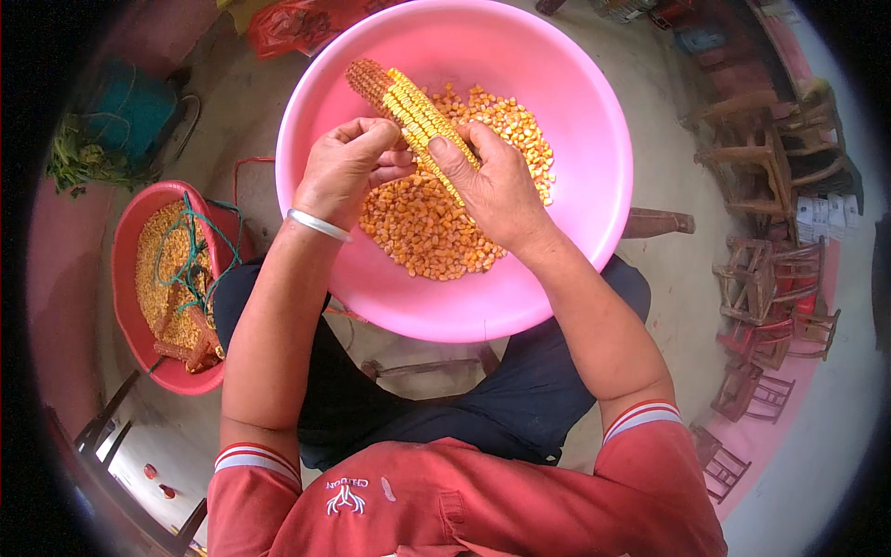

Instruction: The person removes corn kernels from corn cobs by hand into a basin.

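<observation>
A partly shelled corn cob (pixel 418 116) slants over the pink basin. Its far-left end is bare and reddish brown, while rows of yellow kernels cover the rest. My right hand (pixel 497 186) grips the near part of the cob, thumb lying along its upper side. Curled closed at the cob's left side is my left hand (pixel 353 167), thumb and forefinger pressed together; whatever they hold is hidden. Loose corn kernels (pixel 432 227) lie heaped in the large pink basin (pixel 580 204) under both hands.
To the left stands a red tub (pixel 125 297) of paler kernels, with green cord (pixel 190 251) and bare cobs (pixel 200 348). A red plastic bag (pixel 292 26) lies beyond the basin. Wooden chairs (pixel 747 153) line the right wall. Leafy greens (pixel 83 158) lie far left.
</observation>
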Available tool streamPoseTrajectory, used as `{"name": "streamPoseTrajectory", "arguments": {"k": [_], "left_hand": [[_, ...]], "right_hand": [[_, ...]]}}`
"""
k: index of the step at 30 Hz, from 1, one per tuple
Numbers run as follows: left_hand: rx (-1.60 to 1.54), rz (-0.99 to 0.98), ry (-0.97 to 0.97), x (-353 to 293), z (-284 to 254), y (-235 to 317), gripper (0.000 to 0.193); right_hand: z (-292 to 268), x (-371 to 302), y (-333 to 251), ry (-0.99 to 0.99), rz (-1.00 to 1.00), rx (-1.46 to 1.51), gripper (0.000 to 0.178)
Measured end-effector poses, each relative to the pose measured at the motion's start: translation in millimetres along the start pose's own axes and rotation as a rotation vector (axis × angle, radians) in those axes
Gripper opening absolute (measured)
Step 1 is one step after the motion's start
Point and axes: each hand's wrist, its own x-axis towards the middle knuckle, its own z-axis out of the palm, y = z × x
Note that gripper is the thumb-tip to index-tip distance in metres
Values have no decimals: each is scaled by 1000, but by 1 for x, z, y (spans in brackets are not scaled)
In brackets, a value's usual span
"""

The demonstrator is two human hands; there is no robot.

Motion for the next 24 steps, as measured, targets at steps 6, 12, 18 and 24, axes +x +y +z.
{"name": "streamPoseTrajectory", "arguments": {"k": [6, 12, 18, 24], "left_hand": [[-23, -141, -312, -5, -6, 4, 19], [-39, -107, -196, -4, -5, 16, 29], [59, -65, -148, 0, -3, 13, 30], [40, -82, -140, -2, -5, 11, 24]], "right_hand": [[-6, 1, -1, 33, 91, 150, 50], [-12, 2, -3, 24, 36, 72, 49], [-11, 0, 0, 6, 3, -9, 48], [-10, 0, -1, -10, -12, -51, 51]]}}
